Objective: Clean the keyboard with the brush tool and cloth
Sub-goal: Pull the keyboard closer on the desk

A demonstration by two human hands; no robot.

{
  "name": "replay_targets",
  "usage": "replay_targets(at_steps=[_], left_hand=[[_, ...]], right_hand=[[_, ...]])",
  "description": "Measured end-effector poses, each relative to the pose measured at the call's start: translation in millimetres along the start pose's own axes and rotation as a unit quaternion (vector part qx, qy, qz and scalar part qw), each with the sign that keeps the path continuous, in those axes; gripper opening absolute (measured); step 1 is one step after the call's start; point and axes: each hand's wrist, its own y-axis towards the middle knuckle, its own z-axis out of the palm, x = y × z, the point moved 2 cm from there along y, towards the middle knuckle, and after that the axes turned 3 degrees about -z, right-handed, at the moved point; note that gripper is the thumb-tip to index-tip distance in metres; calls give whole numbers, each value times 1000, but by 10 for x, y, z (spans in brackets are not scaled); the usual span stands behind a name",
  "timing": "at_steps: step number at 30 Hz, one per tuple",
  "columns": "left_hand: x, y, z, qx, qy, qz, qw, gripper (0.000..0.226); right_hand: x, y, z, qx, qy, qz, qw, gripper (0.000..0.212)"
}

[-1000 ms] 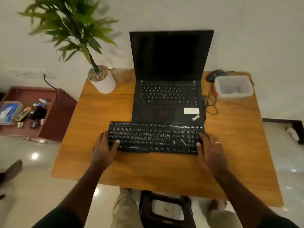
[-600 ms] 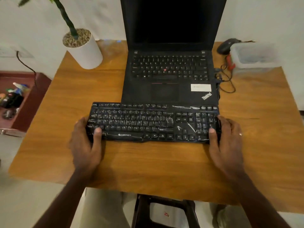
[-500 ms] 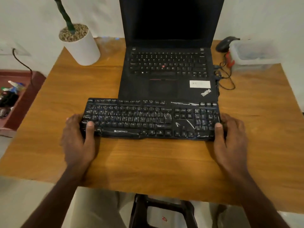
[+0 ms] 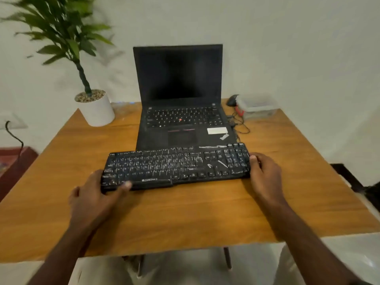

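Nearest, the black plastic keyboard [image 4: 176,166] is gripped at both ends on the wooden table [image 4: 185,212]: left hand [image 4: 93,199] curled round the near-left corner, right hand [image 4: 265,175] at the right edge. Beyond it, an open black laptop [image 4: 181,112] is seen.

Dim, warm indoor light. Motion blur on plant [image 4: 59,36] leaves and left hand [image 4: 96,194]. Wide-angle bowing at bench [image 4: 205,212] edges.
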Motion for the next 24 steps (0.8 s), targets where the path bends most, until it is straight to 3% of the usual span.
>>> replay_targets(at_steps=[5,12,24], left_hand=[[-4,16,3,60,37,58,996,119],[-48,22,62,13,33,106,994,85],[-95,-15,144,-21,117,112,987,78]], right_hand=[[-19,-36,-190,-64,36,52,996,24],[18,-71,-304,-8,-17,14,1000,29],[-40,-62,-249,-14,-64,12,998,32]])
